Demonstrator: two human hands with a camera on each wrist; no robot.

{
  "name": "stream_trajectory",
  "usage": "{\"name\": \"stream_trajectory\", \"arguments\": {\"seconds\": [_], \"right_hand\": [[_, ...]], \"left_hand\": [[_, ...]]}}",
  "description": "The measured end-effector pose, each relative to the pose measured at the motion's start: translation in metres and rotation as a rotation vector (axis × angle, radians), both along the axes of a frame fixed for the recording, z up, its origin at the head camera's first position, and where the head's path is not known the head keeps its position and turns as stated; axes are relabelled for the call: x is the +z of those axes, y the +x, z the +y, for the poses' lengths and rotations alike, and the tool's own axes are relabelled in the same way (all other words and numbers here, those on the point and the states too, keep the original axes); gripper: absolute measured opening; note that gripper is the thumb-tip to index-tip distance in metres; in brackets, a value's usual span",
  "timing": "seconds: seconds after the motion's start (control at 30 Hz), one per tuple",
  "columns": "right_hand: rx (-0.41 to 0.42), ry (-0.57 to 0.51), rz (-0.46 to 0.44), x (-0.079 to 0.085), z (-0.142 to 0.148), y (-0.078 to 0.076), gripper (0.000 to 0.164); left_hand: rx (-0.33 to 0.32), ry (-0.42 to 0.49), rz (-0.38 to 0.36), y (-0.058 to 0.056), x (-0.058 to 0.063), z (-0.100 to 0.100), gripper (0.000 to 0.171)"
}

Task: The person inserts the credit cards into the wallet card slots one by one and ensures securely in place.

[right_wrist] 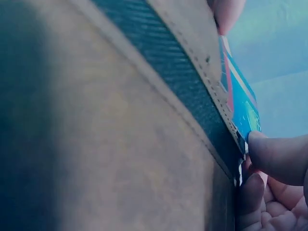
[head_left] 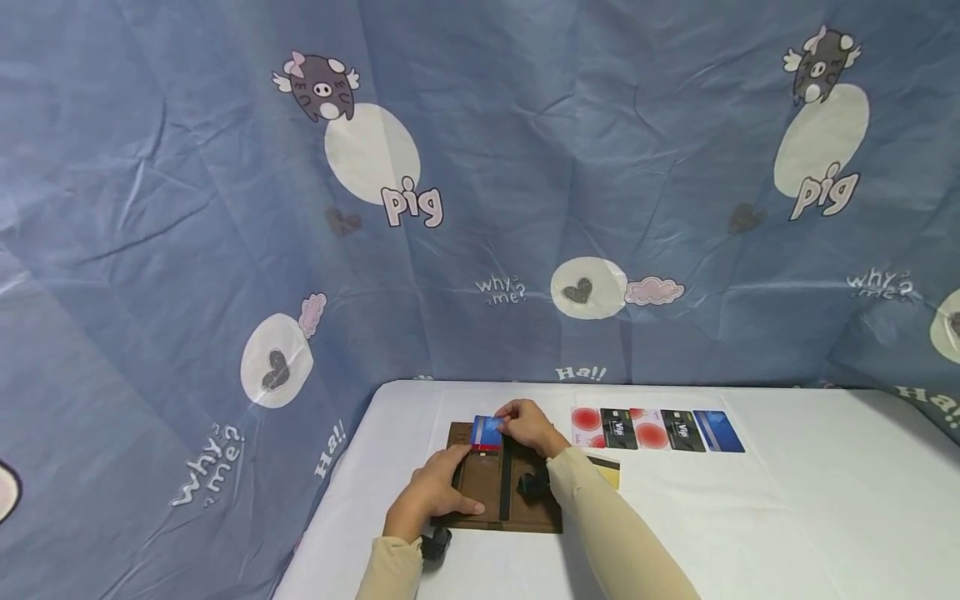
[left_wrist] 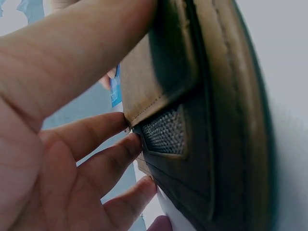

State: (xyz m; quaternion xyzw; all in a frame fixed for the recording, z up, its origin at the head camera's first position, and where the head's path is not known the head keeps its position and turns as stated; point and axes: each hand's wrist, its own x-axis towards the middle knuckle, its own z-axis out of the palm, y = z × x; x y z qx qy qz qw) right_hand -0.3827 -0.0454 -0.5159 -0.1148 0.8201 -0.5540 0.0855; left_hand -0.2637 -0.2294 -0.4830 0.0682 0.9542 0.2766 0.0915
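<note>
Curtained-off tabletop workspace: blue pig-print cloth (head_left: pixel 510 167) behind white table (head_left: pixel 810 500).

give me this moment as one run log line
left grip: holds wallet | right grip: pinches blue card, partly in wallet | right of wallet: row of five cards

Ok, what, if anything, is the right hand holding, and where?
The right hand pinches the blue card at the brown wallet, by the card's right edge in the head view.

Wallet (head_left: pixel 478 482) is brn w/ blk strap (head_left: pixel 506 487), its card (head_left: pixel 486 430) blue, tbl (head_left: pixel 795 508) wht, drape (head_left: pixel 540 217) blue w/ pig prints (head_left: pixel 321 88).
</note>
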Motion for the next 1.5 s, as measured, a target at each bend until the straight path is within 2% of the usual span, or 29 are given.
{"name": "stream_trajectory", "arguments": {"seconds": [0.4,0.57,0.73,0.97,1.17,1.5], "right_hand": [[0.034,0.01,0.048,0.003,0.0018,0.002,0.018],[0.075,0.013,0.078,0.0012,0.0005,0.0023,0.017],[0.08,0.017,0.097,-0.001,0.0009,0.0022,0.017],[0.111,0.02,0.096,-0.0005,0.0023,0.0011,0.018],[0.171,0.012,0.08,-0.0001,0.0018,0.0032,0.019],[0.192,0.041,0.076,0.0015,0.0053,0.0079,0.016]], "left_hand": [[-0.005,0.005,0.016,-0.0018,0.003,-0.0001,0.097],[-0.002,-0.012,0.013,-0.0017,0.0038,-0.0002,0.097],[0.001,-0.01,0.01,-0.0013,0.0028,0.0,0.097],[0.003,-0.008,0.013,-0.0018,0.0019,-0.001,0.098],[0.003,-0.005,0.017,-0.0001,0.002,-0.0028,0.098],[-0.007,0.02,0.017,0.0005,-0.0009,-0.0013,0.099]]}}
